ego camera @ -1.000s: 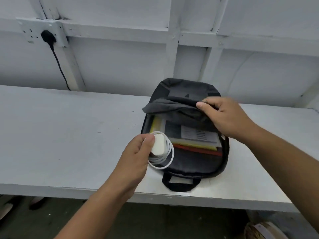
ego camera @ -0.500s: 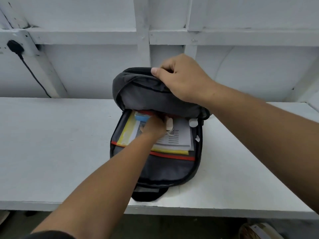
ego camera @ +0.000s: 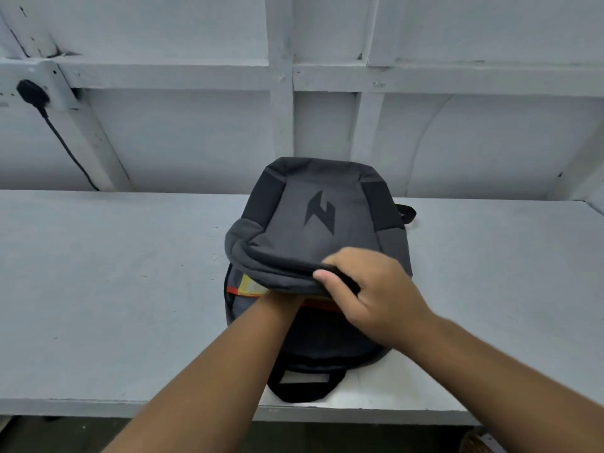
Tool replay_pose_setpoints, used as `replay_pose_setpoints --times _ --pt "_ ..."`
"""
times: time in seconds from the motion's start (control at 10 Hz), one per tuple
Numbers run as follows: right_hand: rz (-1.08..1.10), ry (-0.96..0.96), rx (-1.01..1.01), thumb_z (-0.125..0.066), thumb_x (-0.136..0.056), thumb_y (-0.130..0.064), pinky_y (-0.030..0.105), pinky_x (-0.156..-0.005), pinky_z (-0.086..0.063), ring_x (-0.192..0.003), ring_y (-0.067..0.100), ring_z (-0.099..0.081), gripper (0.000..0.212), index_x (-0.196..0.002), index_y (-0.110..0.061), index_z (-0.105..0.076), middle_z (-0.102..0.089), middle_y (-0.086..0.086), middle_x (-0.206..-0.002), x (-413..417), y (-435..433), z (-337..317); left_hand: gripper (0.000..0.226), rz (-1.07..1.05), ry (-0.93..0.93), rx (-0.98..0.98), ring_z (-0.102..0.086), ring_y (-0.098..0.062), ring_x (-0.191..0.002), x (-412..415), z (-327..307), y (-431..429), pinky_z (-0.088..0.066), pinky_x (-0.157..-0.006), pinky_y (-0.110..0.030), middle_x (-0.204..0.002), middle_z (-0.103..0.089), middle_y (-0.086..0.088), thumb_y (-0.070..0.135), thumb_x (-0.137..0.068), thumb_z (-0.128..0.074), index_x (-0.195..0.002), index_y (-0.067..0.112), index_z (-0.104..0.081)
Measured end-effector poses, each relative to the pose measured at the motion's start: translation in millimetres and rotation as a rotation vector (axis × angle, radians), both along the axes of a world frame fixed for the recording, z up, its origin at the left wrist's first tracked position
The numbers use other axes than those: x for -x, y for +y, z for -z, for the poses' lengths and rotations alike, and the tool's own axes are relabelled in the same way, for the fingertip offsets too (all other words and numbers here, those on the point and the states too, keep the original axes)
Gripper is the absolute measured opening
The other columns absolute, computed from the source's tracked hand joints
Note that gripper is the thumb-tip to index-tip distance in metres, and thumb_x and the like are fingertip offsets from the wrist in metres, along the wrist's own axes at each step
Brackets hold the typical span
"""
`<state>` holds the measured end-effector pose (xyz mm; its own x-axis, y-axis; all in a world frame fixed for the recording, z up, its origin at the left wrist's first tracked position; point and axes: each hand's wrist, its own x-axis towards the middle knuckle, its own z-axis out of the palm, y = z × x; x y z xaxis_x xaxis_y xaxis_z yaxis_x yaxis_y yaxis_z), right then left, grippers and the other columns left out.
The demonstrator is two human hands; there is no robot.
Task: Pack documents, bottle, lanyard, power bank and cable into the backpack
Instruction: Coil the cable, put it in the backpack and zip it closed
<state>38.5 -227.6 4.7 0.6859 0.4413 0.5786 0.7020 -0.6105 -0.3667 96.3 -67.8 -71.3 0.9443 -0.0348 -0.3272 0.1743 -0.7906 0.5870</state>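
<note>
Grey cloth backpack (ego camera: pixel 322 220) lies flat on the white bench (ego camera: pixel 114 273). Its long way runs from the person to the wall (ego camera: pixel 196 142), with the open mouth on the near side. The right hand (ego camera: pixel 376 297) pinches the edge of the top flap (ego camera: pixel 277 273) and holds it up. The left arm (ego camera: pixel 228 361) goes under the flap. The left hand is hidden inside, so its grip cannot be told. Yellow and red paper documents (ego camera: pixel 248 287) peek out beside it. To come out, that hand must likely pull straight back.
</note>
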Motion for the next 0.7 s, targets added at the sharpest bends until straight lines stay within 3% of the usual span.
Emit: replay_pose_setpoints --times 0.1,0.2,0.3,0.4,0.5,0.6,0.7 --pt "0.012 -0.064 0.002 -0.051 -0.102 -0.035 0.036 -0.066 -0.048 -0.071 0.017 -0.059 0.032 -0.094 -0.012 -0.071 -0.064 -0.003 -0.079 7 -6 26 0.064 0.118 -0.110 -0.064 -0.033 -0.028 -0.147 32 13 21 -0.028 -0.119 -0.027 -0.161 -0.034 -0.010 0.055 -0.100 -0.035 -0.155 0.022 -0.028" --pt "-0.054 -0.102 0.174 -0.051 -0.103 -0.037 0.033 -0.072 -0.047 -0.080 0.016 -0.060 0.030 -0.099 -0.015 -0.071 -0.068 -0.003 -0.089 15 -12 53 0.050 0.095 -0.345 0.018 -0.051 -0.036 -0.131 76 20 48 -0.031 -0.116 -0.049 -0.133 -0.062 -0.017 0.042 -0.086 -0.035 -0.130 0.026 -0.051" --pt "-0.074 -0.014 0.334 -0.049 -0.102 -0.048 0.034 -0.099 -0.048 -0.118 0.013 -0.062 0.036 -0.114 -0.021 -0.070 -0.069 -0.006 -0.122 25 -15 84 0.017 0.006 -0.451 -0.097 -0.055 -0.023 -0.115 109 20 85 -0.045 -0.095 -0.037 -0.111 -0.066 0.007 0.025 -0.088 -0.052 -0.092 0.030 -0.068" --pt "-0.049 0.061 0.468 -0.044 -0.101 -0.058 0.033 -0.116 -0.038 -0.136 0.008 -0.050 0.044 -0.124 -0.027 -0.066 -0.060 -0.009 -0.141 32 -13 100 0.019 -0.055 -0.455 -0.061 -0.048 -0.010 -0.126 116 23 99 -0.041 -0.103 -0.028 -0.131 -0.058 0.019 0.024 -0.095 -0.063 -0.107 0.030 -0.077" --pt "-0.042 0.124 0.423 -0.045 -0.098 -0.062 0.028 -0.118 -0.033 -0.137 0.002 -0.047 0.046 -0.123 -0.029 -0.067 -0.060 -0.012 -0.141 32 -12 98 0.020 -0.019 -0.437 0.039 -0.057 0.010 -0.103 114 12 114 -0.045 -0.091 -0.015 -0.113 -0.060 0.035 0.019 -0.094 -0.065 -0.101 0.032 -0.078" --pt "-0.093 0.253 0.168 -0.048 -0.099 -0.054 0.029 -0.106 -0.043 -0.123 -0.008 -0.055 0.040 -0.096 -0.024 -0.074 -0.074 -0.013 -0.111 20 -13 81 0.024 -0.171 -0.437 0.168 -0.071 0.003 -0.081 86 -6 139 -0.059 -0.077 -0.023 -0.090 -0.075 0.019 0.013 -0.094 -0.063 -0.084 0.029 -0.077" --pt "-0.039 0.169 0.052 -0.057 -0.095 -0.039 0.038 -0.088 -0.051 -0.106 0.000 -0.065 0.035 -0.074 -0.014 -0.070 -0.076 -0.004 -0.088 -38 -10 46 0.017 -0.298 -0.385 0.237 -0.075 -0.009 -0.077 27 -5 164 -0.062 -0.079 -0.030 -0.091 -0.077 0.004 0.015 -0.097 -0.062 -0.099 0.027 -0.075"
